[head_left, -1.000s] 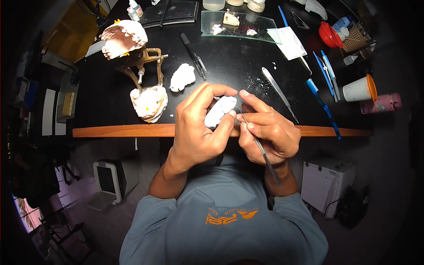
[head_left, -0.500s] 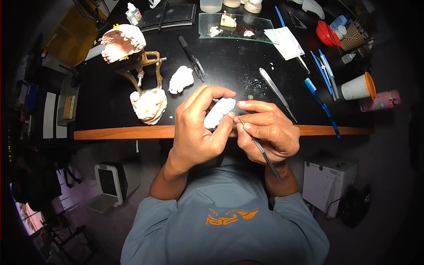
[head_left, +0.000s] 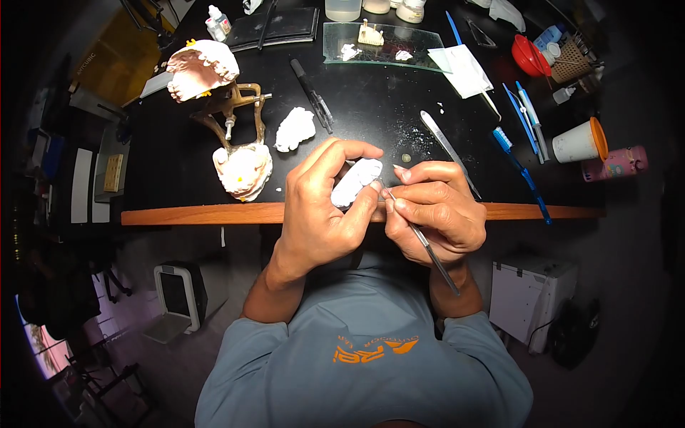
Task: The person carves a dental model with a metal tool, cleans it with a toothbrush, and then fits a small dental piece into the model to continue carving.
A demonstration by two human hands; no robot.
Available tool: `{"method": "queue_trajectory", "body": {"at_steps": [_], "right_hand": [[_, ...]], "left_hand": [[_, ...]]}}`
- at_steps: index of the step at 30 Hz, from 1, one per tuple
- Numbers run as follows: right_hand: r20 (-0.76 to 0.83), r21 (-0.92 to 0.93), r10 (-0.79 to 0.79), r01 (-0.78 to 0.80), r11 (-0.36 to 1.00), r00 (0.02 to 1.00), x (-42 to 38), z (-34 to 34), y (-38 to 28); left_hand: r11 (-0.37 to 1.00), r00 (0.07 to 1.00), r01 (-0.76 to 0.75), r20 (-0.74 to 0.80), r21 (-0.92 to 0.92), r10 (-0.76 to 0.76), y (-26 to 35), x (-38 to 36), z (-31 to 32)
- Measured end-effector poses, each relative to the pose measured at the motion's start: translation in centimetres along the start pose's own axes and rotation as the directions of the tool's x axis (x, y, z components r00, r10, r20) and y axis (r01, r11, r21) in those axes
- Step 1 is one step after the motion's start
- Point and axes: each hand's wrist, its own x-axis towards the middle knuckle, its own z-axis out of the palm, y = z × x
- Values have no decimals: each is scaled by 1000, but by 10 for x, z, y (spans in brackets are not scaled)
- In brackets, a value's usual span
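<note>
A white lumpy piece [head_left: 356, 182] is held between the thumb and fingers of my left hand [head_left: 325, 203], above the table's front edge. My right hand [head_left: 439, 210] grips a thin metal tool [head_left: 432, 253], its tip at the right side of the white piece; its handle slants down toward the shirt. The index finger of my right hand is raised a little off the tool. Part of the white piece is hidden behind my left fingers and thumb. Just beyond my hands lies a small round bit [head_left: 406, 158] among white crumbs.
At the left stands a hinged metal frame [head_left: 258, 114] with dental casts [head_left: 242, 171]. A crumpled white lump [head_left: 295, 129] and black pen [head_left: 311, 95] lie nearby. Farther right are a metal knife [head_left: 446, 146], blue brush [head_left: 524, 171] and white cup [head_left: 574, 143]. A glass plate [head_left: 421, 43] lies behind.
The index finger of my right hand has lifted and moved slightly away from the white piece. The rest of the view has shifted only slightly.
</note>
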Motion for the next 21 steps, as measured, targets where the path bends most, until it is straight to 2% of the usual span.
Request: {"method": "queue_trajectory", "body": {"at_steps": [10,13,21], "right_hand": [[-9,-7,10,-10,1000,1000,-2,0,-2],[-7,-4,12,-12,1000,1000,-3,-1,-2],[-10,18,9,-9,1000,1000,-5,-2,-1]], "left_hand": [[997,998,62,12,-38,-62,0,-1,0],[994,991,105,85,-6,-104,4,-2,-6],[997,993,81,81,6,-81,5,-1,-6]]}}
